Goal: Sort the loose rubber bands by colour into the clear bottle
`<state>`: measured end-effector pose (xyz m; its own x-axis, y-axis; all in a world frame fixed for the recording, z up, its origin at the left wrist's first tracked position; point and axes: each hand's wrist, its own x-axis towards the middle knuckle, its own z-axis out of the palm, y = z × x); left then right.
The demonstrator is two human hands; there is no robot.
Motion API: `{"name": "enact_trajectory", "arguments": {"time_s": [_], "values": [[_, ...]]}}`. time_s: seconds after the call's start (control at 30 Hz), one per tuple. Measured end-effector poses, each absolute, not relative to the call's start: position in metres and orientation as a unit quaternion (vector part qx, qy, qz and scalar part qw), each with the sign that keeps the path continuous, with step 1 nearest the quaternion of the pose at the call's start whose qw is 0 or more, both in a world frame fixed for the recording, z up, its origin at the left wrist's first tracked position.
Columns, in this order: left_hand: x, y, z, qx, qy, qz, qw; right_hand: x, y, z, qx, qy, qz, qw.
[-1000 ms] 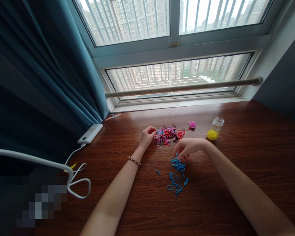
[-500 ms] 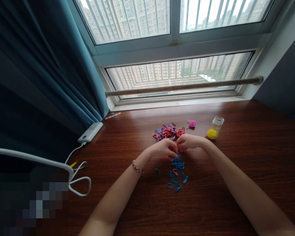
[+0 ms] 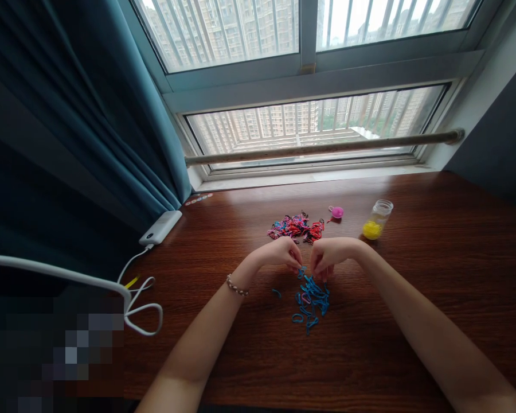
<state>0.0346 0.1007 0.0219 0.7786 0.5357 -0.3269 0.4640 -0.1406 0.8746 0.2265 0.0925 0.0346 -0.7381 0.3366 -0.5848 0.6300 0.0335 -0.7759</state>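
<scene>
A loose pile of small blue elastic bands lies on the brown table in front of me, with one pink band among them. My left hand, a braided bracelet on its wrist, pinches at the pile's upper left edge. A blue band shows at its fingertips. At the upper right edge my right hand is bent down with its fingers closed together; what they hold is hidden. Just beyond both hands sits a heap of pink, red and dark bands.
A clear jar with yellow bands inside stands at the back right. Left of it lies a small pink round item. A white power bank with a white cable rests at the left by the blue curtain. The window is behind.
My hands have moved apart slightly, the right one nearer to me. The blue bands are bunched closer together and lie farther right. The camera view has shifted a little.
</scene>
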Motion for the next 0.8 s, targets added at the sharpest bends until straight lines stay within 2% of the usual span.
{"name": "enact_trajectory", "arguments": {"time_s": [0.13, 0.27, 0.4, 0.5, 0.67, 0.8], "values": [[0.042, 0.100, 0.009, 0.781, 0.310, 0.017, 0.541, 0.216, 0.072, 0.054, 0.345, 0.783, -0.500, 0.136], [0.046, 0.099, 0.003, 0.816, 0.301, 0.041, 0.491, 0.190, 0.044, 0.065, 0.339, 0.863, -0.332, 0.175], [0.045, 0.098, 0.007, 0.821, 0.314, 0.034, 0.476, 0.167, 0.034, 0.064, 0.358, 0.858, -0.272, 0.248], [0.044, 0.099, 0.010, 0.830, 0.311, 0.038, 0.461, 0.159, 0.037, 0.058, 0.359, 0.874, -0.212, 0.252], [0.040, 0.101, 0.011, 0.840, 0.292, 0.017, 0.457, 0.158, 0.040, 0.051, 0.353, 0.869, -0.215, 0.272], [0.033, 0.105, 0.016, 0.831, 0.293, 0.033, 0.472, 0.166, 0.041, 0.050, 0.336, 0.887, -0.235, 0.214]]}}
